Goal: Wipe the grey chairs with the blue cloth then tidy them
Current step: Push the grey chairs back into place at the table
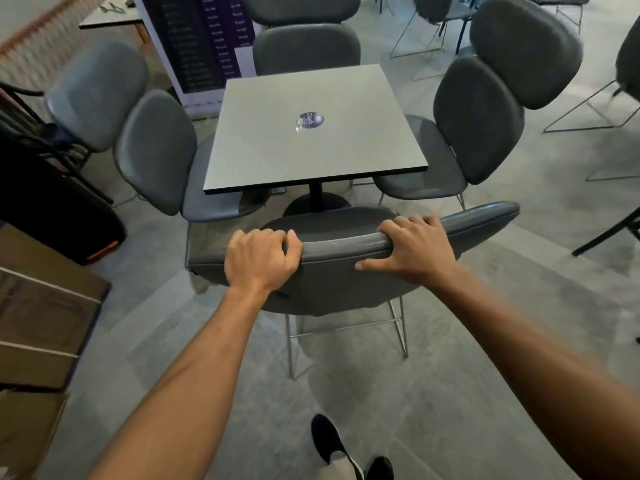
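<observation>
Now gripping the curved top edge of the nearest grey padded chair's backrest with both hands: left hand curled over the rim towards its left end, fingers folded round the front; right hand clamped further right, fingers hooked over the top, thumb stretched along the rear face. Directly beyond that chair, a square grey counter on a black pedestal, round purple sticker near its middle. Left of the counter, a grey chair with seat tucked under; right of it, another grey chair; behind it, a third. No sight of the blue cloth.
</observation>
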A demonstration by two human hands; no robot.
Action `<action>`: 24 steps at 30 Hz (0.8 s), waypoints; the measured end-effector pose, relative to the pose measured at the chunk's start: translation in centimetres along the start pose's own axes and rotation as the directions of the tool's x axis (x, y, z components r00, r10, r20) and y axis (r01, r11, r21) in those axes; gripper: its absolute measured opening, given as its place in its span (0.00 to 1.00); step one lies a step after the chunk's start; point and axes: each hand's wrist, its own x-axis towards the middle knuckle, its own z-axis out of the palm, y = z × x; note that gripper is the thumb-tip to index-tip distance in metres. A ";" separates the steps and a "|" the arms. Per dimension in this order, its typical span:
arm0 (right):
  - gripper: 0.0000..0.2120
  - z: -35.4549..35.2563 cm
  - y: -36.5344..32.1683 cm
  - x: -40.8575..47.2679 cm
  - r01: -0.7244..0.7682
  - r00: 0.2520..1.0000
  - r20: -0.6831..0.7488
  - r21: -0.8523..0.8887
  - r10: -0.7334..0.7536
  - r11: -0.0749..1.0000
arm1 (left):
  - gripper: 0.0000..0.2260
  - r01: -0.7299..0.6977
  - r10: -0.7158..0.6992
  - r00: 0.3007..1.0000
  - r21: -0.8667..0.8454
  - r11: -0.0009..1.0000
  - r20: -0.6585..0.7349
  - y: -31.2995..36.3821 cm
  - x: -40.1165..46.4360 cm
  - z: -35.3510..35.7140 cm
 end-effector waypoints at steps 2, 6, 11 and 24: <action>0.41 0.6 0.0 0.3 0.000 0.998 -0.063 -0.003 0.000 1.000 | 0.23 -0.010 0.010 1.000 0.016 1.000 -0.020 -0.4 0.5 0.4; 0.40 1.5 0.0 0.9 0.016 0.986 -0.169 -0.004 -0.017 1.000 | 0.21 -0.040 0.042 0.996 0.039 0.998 -0.078 -1.1 1.5 0.8; 0.41 1.7 -0.2 2.9 0.050 0.971 -0.235 -0.028 -0.055 0.998 | 0.19 -0.051 0.054 0.991 0.029 0.998 -0.122 -2.2 3.3 0.8; 0.38 3.6 0.0 2.9 0.135 0.841 -0.525 -0.033 -0.132 0.990 | 0.18 -0.015 0.014 0.990 -0.002 1.000 -0.143 -2.1 1.7 0.8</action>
